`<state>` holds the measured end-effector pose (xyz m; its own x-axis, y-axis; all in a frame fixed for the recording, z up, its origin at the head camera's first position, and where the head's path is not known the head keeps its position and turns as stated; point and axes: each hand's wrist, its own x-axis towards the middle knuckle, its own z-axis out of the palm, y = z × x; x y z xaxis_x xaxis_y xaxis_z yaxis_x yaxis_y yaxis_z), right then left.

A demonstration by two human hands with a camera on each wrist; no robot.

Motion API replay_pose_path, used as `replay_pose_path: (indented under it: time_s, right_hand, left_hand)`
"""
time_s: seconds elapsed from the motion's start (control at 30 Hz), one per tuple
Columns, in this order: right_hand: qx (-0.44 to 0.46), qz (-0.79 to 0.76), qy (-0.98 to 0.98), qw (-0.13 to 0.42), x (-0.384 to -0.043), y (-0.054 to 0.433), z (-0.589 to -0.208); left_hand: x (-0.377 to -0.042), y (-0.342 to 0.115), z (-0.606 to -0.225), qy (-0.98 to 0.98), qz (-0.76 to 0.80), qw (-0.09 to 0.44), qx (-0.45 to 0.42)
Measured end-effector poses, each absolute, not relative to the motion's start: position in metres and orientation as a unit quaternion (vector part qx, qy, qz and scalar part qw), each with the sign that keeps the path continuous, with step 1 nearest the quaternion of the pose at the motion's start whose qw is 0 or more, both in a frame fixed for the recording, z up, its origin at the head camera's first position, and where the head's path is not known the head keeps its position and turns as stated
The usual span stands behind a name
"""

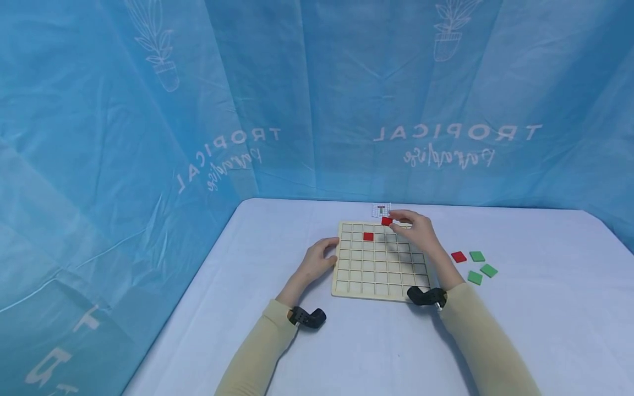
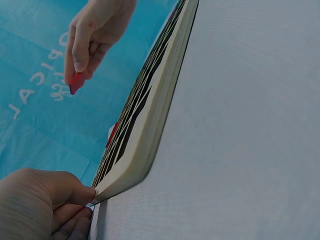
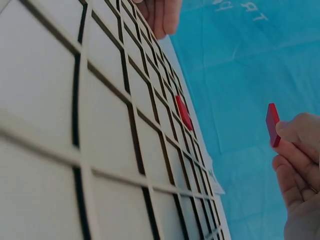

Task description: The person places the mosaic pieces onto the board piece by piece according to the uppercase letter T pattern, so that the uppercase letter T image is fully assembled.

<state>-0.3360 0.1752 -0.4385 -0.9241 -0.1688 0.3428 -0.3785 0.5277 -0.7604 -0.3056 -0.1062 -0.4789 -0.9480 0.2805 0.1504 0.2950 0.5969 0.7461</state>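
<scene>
A pale wooden grid board (image 1: 369, 270) lies on the table, with one red square tile (image 1: 369, 236) in a cell of its second row from the back. My left hand (image 1: 317, 260) holds the board's left edge; in the left wrist view, its thumb (image 2: 75, 190) touches the rim, and the other fingers are bent beside it. Above the board's back edge, my right hand (image 1: 415, 230) pinches another red square tile (image 1: 387, 221) between thumb and fingers. The right wrist view shows this pinched tile (image 3: 272, 125) tilted and apart from the board.
To the right of the board lie a loose red tile (image 1: 458, 257) and several green tiles (image 1: 477, 256). Behind the board is a small printed card (image 1: 380, 209) with a T-shaped pattern. A blue curtain (image 1: 346, 99) hangs behind the white-covered table (image 1: 545, 308).
</scene>
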Motion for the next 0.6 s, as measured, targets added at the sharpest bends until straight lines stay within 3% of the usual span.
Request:
replay_pose_path:
  time_s: [0.6]
  right_hand:
    - [0.149, 0.46, -0.873, 0.063, -0.344, 0.159, -0.471]
  left_hand:
    - [-0.304, -0.106, -0.477, -0.898, -0.41, 0.011, -0.158]
